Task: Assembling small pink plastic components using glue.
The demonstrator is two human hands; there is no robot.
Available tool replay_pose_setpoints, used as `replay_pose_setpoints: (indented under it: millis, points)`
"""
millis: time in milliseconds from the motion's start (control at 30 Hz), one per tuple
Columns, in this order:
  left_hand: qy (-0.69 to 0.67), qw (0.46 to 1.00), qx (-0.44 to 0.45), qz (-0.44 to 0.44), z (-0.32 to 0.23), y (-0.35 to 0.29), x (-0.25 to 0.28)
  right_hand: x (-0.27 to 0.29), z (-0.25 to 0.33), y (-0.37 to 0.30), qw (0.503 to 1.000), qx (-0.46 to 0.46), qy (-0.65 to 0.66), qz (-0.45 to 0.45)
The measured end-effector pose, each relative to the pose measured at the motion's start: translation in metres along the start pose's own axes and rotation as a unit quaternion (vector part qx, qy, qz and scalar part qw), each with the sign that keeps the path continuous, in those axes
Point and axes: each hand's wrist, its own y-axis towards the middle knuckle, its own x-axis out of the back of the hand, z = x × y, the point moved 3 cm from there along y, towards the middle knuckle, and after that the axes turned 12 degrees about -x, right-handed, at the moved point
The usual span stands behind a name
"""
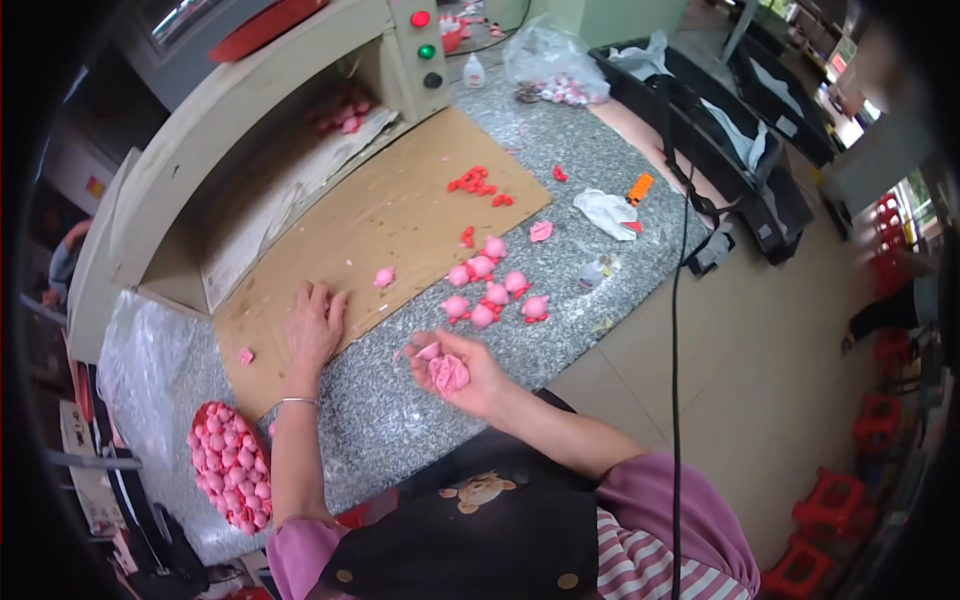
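Hands apart: right hand [462, 372] cupped palm-up, cradling pink pieces [447, 373] for view; left hand [315, 325] flat, open, empty, steadying on cardboard [400, 210]. More pink pieces [492, 290] lie grouped within reach.

Speckled stone counter [420, 420], matt cardboard sheet [390, 215]

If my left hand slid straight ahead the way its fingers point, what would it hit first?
Probably nothing close: the left hand lies flat on the brown cardboard sheet, fingers pointing over bare cardboard toward the machine's opening. Depth is uncertain.
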Motion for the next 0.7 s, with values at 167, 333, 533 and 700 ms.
replay_pose_setpoints:
  millis: [167,333,533,700]
  points:
    - [-0.016,0.998,-0.054,0.038,0.015,-0.012,0.008,0.001,-0.007,0.002,0.999,-0.019,-0.016,0.036]
    - [-0.018,0.985,-0.168,-0.019,0.0,0.001,-0.02,0.011,0.007,-0.013,0.999,0.004,-0.022,-0.031]
    - [0.003,0.997,-0.066,-0.039,0.003,-0.008,-0.009,0.005,0.0,-0.007,0.999,-0.032,-0.008,-0.001]
    - [-0.119,0.991,0.063,-0.026,0.006,0.004,-0.004,0.008,0.004,-0.01,0.999,-0.025,-0.001,0.021]
